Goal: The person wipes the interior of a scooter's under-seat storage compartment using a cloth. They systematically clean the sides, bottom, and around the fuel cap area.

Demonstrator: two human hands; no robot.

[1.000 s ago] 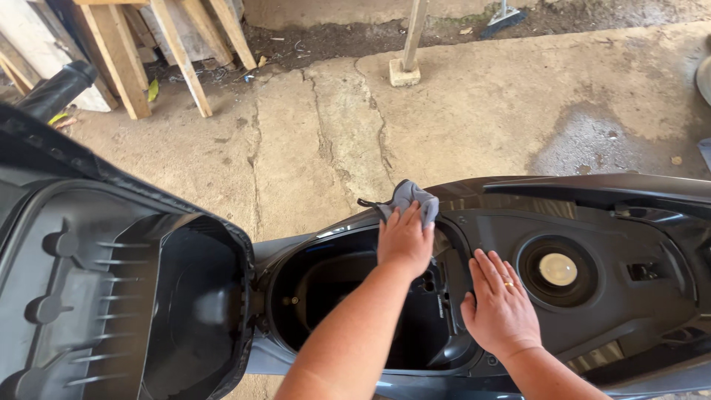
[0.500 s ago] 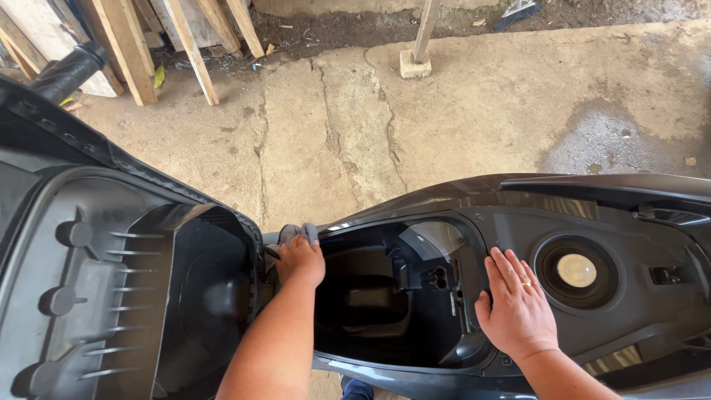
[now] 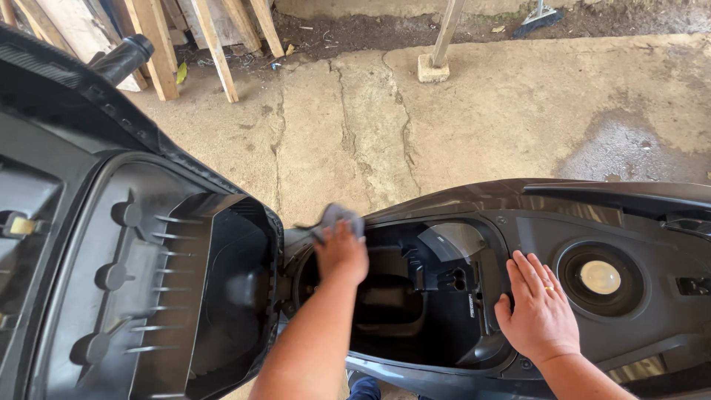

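Note:
A dark grey scooter body (image 3: 474,204) fills the lower frame, its seat (image 3: 133,274) lifted open at the left. My left hand (image 3: 341,252) presses a grey cloth (image 3: 337,216) against the far front rim of the under-seat storage compartment (image 3: 415,296), close to the seat hinge. The cloth shows above my fingers. My right hand (image 3: 539,310) lies flat, fingers spread, on the rear rim of the compartment, a ring on one finger. Just right of that hand sits the round fuel cap (image 3: 601,276).
Cracked concrete floor (image 3: 355,126) lies beyond the scooter, with a damp patch (image 3: 622,152) at the right. Wooden planks (image 3: 204,37) lean at the back left. A post stands in a concrete block (image 3: 433,68). A black handlebar grip (image 3: 122,58) pokes up at left.
My left hand has slid the cloth along the compartment's far rim from right to left toward the hinge. My right hand has stayed flat on the rear rim.

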